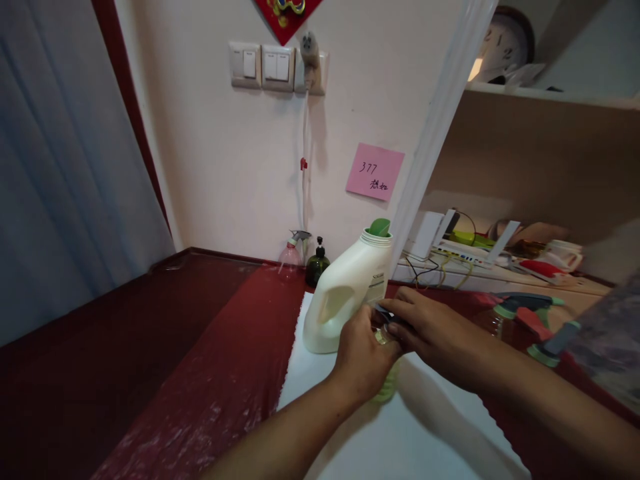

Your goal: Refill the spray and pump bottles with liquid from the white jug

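My left hand [365, 357] is wrapped round the neck of a small clear bottle [386, 388] holding yellowish-green liquid. At its mouth, the fingers of my right hand [417, 327] close on a dark bottle top [387, 316]; they hide most of it, so I cannot tell whether it is a pump or a spray head. Just behind my hands stands a large cream jug [320, 327] with a moulded handle and no cap on its threaded mouth. A green piece [380, 227] sticks up out of that mouth. The small bottle is over a white sheet [345, 440].
At the wall stand a pink spray bottle [290, 259] and a dark green pump bottle [318, 263]. To the right are spray bottles with dark grey heads [520, 303]. A white router [465, 259] and cables lie on the ledge. Red plastic [215, 360] covers the table.
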{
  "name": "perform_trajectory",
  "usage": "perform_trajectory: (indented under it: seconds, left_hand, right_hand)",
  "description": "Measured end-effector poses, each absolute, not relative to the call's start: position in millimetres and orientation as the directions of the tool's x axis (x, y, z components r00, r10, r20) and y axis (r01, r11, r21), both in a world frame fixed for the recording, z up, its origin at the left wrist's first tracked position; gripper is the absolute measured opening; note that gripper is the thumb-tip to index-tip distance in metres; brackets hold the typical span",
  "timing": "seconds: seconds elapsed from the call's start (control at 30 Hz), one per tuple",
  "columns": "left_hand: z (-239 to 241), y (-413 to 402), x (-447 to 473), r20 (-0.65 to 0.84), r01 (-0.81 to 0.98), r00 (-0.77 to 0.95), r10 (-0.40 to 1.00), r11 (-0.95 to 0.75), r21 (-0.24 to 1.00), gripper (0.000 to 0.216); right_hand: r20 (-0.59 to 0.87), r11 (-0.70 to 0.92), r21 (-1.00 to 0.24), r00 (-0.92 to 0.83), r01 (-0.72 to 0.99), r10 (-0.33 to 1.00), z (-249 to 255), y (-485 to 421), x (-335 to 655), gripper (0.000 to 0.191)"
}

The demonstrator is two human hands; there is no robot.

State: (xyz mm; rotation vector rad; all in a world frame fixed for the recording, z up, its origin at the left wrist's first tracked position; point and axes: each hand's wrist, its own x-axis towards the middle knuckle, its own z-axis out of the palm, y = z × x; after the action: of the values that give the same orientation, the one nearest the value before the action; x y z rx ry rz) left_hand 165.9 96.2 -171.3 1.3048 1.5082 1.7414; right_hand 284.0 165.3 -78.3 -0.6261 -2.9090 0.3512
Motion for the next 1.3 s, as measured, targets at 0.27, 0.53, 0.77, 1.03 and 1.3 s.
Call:
perform_trajectory:
  seconds: [0.27,0.53,0.77,1.03,1.3]
  left_hand:
    - [-171,92,153,0.379,0.206,-0.214,0.900,-0.338,0.918,0.012]
    - [-171,90,164,0.339,0.249,-0.332,0.880,-0.265,0.932,0.037]
    - [-175,96,165,0.361,0.273,-0.396,0.844,-0.268,0.924,0.017]
    - [-173,87,162,0.382,0.309,-0.270,0.884,-0.296,0.904,0.015]
    - [-173,98,173,0.386,0.272,-0.437,0.813,-0.290,0.918,0.020]
  right_hand:
    - [0.098,0.884,-0.255,-0.899,0.391,0.426,-81,170,290,0.023]
    - [0.096,0.886,-0.243,-0.900,0.394,0.426,-85,172,287,0.020]
    - [0.104,0.889,-0.254,-0.903,0.382,0.418,-83,172,287,0.018]
    - [0.120,0.894,-0.269,-0.908,0.360,0.401,-86,181,289,0.021]
    - [0.085,0.885,-0.266,-0.905,0.382,0.416,-80,168,286,0.018]
